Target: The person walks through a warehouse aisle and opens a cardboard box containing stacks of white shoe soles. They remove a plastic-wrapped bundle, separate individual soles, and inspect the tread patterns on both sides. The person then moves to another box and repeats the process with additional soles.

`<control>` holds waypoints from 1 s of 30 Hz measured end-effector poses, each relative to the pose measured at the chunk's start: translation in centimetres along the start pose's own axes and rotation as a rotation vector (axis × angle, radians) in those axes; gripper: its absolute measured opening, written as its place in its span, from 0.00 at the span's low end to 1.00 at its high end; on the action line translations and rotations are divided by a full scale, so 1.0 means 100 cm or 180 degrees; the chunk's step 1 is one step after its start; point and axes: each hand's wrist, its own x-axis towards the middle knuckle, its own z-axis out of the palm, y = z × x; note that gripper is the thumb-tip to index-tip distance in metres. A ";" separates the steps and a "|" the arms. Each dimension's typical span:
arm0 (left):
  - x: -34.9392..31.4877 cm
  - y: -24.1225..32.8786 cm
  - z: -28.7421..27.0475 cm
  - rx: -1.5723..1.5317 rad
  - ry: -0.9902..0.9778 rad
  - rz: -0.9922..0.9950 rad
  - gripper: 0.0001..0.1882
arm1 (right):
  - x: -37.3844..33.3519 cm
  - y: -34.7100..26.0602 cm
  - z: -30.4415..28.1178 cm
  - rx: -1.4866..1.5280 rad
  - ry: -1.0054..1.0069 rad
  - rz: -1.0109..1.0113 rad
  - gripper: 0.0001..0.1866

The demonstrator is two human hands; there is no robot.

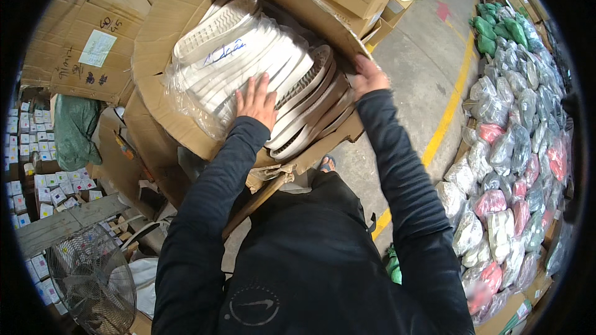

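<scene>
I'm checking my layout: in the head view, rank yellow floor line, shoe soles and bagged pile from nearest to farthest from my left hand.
1. Shoe soles, under your left hand.
2. Yellow floor line, right.
3. Bagged pile, far right.

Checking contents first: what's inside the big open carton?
In the carton: a row of pale shoe soles, partly wrapped in clear plastic. The left hand hides some; anything beneath them is covered.

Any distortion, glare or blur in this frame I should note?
Head view: the yellow floor line bows; head view: glints on the clear plastic wrap; head view: right hand looks slightly soft, hazy patch beside a pink bag.
</scene>
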 end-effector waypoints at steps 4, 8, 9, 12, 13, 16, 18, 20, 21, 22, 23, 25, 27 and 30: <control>0.010 -0.003 0.001 0.0428 0.0123 0.0097 0.32 | -0.002 0.000 -0.001 -0.0587 -0.0360 -0.0118 0.30; 0.020 -0.015 -0.005 0.0428 -0.0228 0.0073 0.34 | -0.033 -0.009 0.048 -0.1572 -0.1149 -0.0918 0.32; 0.024 -0.019 -0.009 0.0387 -0.0095 0.0193 0.34 | -0.042 -0.009 0.055 -0.1957 -0.1645 -0.0760 0.32; 0.038 -0.035 -0.024 0.0308 -0.0151 0.0408 0.34 | -0.055 -0.008 0.064 -0.2776 -0.1888 -0.0577 0.31; 0.042 -0.043 -0.030 0.0253 -0.0155 0.0450 0.31 | -0.060 -0.007 0.063 -0.2898 -0.1820 -0.0558 0.28; 0.053 -0.056 -0.041 0.0031 -0.0178 0.0388 0.28 | -0.070 -0.006 0.061 -0.3754 -0.1704 -0.0715 0.29; 0.057 -0.061 -0.044 -0.0116 -0.0134 0.0368 0.27 | -0.075 -0.008 0.062 -0.3764 -0.1631 -0.0726 0.30; 0.059 -0.064 -0.044 -0.0277 -0.0089 0.0328 0.25 | -0.077 -0.010 0.062 -0.3771 -0.1552 -0.0814 0.30; 0.060 -0.065 -0.044 -0.0302 -0.0091 0.0314 0.25 | -0.078 -0.011 0.063 -0.3757 -0.1508 -0.0874 0.31; 0.060 -0.066 -0.044 -0.0329 -0.0100 0.0313 0.25 | -0.079 -0.011 0.062 -0.3766 -0.1537 -0.0838 0.32; 0.060 -0.067 -0.043 -0.0333 -0.0048 0.0352 0.25 | -0.079 -0.011 0.063 -0.3674 -0.1531 -0.0903 0.32; 0.060 -0.069 -0.043 -0.0461 -0.0088 0.0356 0.25 | -0.078 -0.008 0.062 -0.3629 -0.1525 -0.0929 0.33; 0.060 -0.070 -0.044 -0.0434 -0.0035 0.0399 0.25 | -0.078 -0.004 0.062 -0.3562 -0.1478 -0.0957 0.33; 0.061 -0.072 -0.046 -0.0570 -0.0110 0.0421 0.24 | -0.079 -0.005 0.062 -0.3534 -0.1394 -0.1048 0.33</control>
